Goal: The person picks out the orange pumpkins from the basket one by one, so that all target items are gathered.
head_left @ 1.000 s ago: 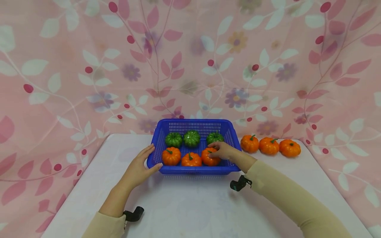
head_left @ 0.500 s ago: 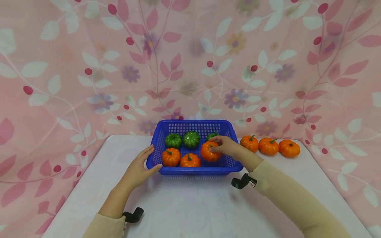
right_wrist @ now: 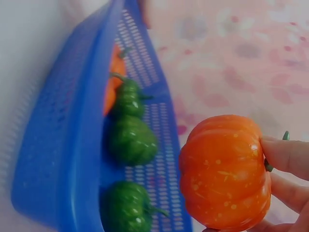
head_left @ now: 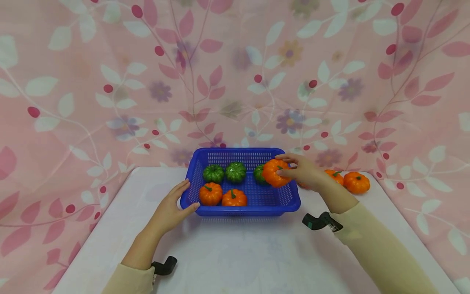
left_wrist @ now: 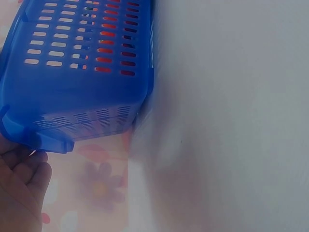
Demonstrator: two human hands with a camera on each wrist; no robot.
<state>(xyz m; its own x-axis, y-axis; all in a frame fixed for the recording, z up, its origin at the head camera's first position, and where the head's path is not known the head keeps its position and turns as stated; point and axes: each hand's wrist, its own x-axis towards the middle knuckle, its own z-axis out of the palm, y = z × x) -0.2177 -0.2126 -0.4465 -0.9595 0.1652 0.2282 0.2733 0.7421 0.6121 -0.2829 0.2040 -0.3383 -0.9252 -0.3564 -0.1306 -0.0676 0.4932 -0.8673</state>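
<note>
My right hand (head_left: 308, 173) grips an orange toy pumpkin (head_left: 273, 173) above the right side of the blue plastic basket (head_left: 238, 211). In the right wrist view, thumb and fingers hold this pumpkin (right_wrist: 224, 174) around its stem side. My left hand (head_left: 170, 210) holds the basket's left front corner, thumb on the front rim and fingers at the left side. Inside the basket, green pumpkins (head_left: 236, 172) form a back row, the right one partly covered by the held pumpkin. Two orange pumpkins (head_left: 211, 194) sit at the front left.
More orange pumpkins (head_left: 356, 183) stand in a row on the table right of the basket, partly hidden behind my right hand and forearm. A white cloth (head_left: 235, 253) covers the table. A pink floral curtain (head_left: 235, 81) hangs directly behind the basket.
My right hand has lifted the orange pumpkin from the basket's front right and carried it up and right, toward the right rim. My left hand stays at the basket.
</note>
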